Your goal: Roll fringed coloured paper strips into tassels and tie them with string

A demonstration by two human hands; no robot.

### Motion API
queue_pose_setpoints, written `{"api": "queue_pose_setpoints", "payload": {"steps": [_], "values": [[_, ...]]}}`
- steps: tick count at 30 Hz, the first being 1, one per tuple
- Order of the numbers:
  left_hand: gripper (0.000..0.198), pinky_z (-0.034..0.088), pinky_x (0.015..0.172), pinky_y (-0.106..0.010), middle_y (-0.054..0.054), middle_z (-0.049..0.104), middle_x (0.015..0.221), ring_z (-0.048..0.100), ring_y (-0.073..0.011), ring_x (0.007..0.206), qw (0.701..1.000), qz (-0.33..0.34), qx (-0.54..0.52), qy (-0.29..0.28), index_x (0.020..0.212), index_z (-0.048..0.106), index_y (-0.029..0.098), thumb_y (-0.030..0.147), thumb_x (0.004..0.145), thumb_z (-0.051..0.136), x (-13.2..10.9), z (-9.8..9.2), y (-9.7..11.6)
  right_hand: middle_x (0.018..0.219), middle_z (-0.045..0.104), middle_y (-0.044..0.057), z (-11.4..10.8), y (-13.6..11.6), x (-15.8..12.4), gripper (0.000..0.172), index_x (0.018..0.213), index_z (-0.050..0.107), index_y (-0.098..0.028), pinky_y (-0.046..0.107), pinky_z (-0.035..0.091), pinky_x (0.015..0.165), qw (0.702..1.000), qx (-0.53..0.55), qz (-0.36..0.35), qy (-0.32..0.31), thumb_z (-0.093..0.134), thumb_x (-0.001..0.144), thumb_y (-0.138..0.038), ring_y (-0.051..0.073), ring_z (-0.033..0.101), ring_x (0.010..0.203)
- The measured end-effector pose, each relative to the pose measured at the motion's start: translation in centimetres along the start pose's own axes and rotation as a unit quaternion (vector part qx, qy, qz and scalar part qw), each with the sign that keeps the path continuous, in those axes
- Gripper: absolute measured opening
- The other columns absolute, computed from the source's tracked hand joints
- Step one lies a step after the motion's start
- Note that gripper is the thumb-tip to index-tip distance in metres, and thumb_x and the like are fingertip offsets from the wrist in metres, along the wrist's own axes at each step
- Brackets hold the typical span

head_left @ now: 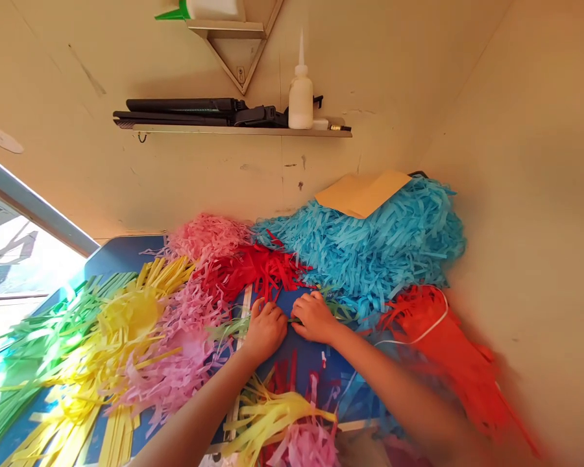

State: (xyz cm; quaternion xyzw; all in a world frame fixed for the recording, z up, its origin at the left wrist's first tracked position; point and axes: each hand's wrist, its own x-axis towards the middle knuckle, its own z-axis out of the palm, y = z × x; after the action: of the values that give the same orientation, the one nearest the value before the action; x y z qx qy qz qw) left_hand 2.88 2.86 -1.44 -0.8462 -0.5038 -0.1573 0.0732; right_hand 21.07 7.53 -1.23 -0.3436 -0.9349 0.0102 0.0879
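Note:
My left hand (pixel 267 329) and my right hand (pixel 314 318) are close together over the blue tabletop (pixel 292 363). Both have their fingers closed on a strip of green fringed tissue paper (pixel 230 328). Its loose fringes spread out beyond each hand, and a narrow middle part shows in the small gap between them. The fingertips are partly hidden. Just behind the hands lies red shredded tissue paper (pixel 263 266). Nearer to me, between the forearms, are yellow tissue strips (pixel 272 415) and a pink tissue bunch (pixel 306 444).
Green (pixel 39 357), yellow (pixel 121 324) and lilac tissue fringes (pixel 185 344) cover the left side. A blue tissue heap (pixel 384 240) with a tan paper sheet (pixel 365 192) stands against the wall. Red tissue (pixel 452 350) and a white cord (pixel 431 327) lie right. A wall shelf (pixel 243 130) holds a bottle (pixel 300 100).

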Motion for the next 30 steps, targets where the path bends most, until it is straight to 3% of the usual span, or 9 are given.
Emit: {"api": "queue_pose_setpoints", "payload": {"steps": [5,15,23,30], "values": [[0.026,0.027,0.107,-0.050,-0.004,0.071,0.083,0.059,-0.0236,0.099,1.000,-0.001,-0.005,-0.002,0.084,0.071,0.023,0.019,0.095,0.048,-0.8,0.1,0.0,0.093,0.067,0.009,0.8,-0.6,-0.9,0.019,0.090,0.068,-0.017,0.040,0.028,0.087,1.000,-0.002,-0.015,0.012,0.049,0.097,-0.019,0.023,0.050,0.094],[0.025,0.029,0.104,-0.051,-0.004,0.074,0.093,0.059,-0.0260,0.103,0.998,-0.055,-0.026,-0.031,0.093,0.072,0.027,0.018,0.096,0.049,-3.2,-0.5,-1.0,0.103,0.070,0.006,0.9,2.3,-4.3,0.019,0.099,0.072,-0.022,0.037,0.028,0.086,0.998,0.055,0.004,0.015,0.053,0.098,-0.019,0.021,0.053,0.096],[0.025,0.042,0.084,-0.041,-0.004,0.072,0.089,0.064,-0.0249,0.092,0.986,-0.141,-0.060,-0.060,0.085,0.074,0.026,0.035,0.094,0.052,-2.7,-0.3,-2.4,0.090,0.070,0.001,0.6,3.0,-3.9,0.011,0.083,0.074,-0.022,0.031,0.032,0.078,0.985,0.130,0.110,-0.002,0.068,0.091,-0.027,0.016,0.057,0.089],[0.024,0.040,0.083,-0.043,-0.007,0.070,0.084,0.062,-0.0270,0.091,0.983,-0.155,-0.030,-0.094,0.080,0.071,0.021,0.031,0.091,0.051,-1.6,-0.5,-2.1,0.084,0.069,0.004,0.1,2.2,-1.8,0.011,0.072,0.072,-0.021,0.032,0.035,0.077,0.971,0.123,0.195,-0.063,0.066,0.081,-0.018,0.020,0.059,0.087]]}}
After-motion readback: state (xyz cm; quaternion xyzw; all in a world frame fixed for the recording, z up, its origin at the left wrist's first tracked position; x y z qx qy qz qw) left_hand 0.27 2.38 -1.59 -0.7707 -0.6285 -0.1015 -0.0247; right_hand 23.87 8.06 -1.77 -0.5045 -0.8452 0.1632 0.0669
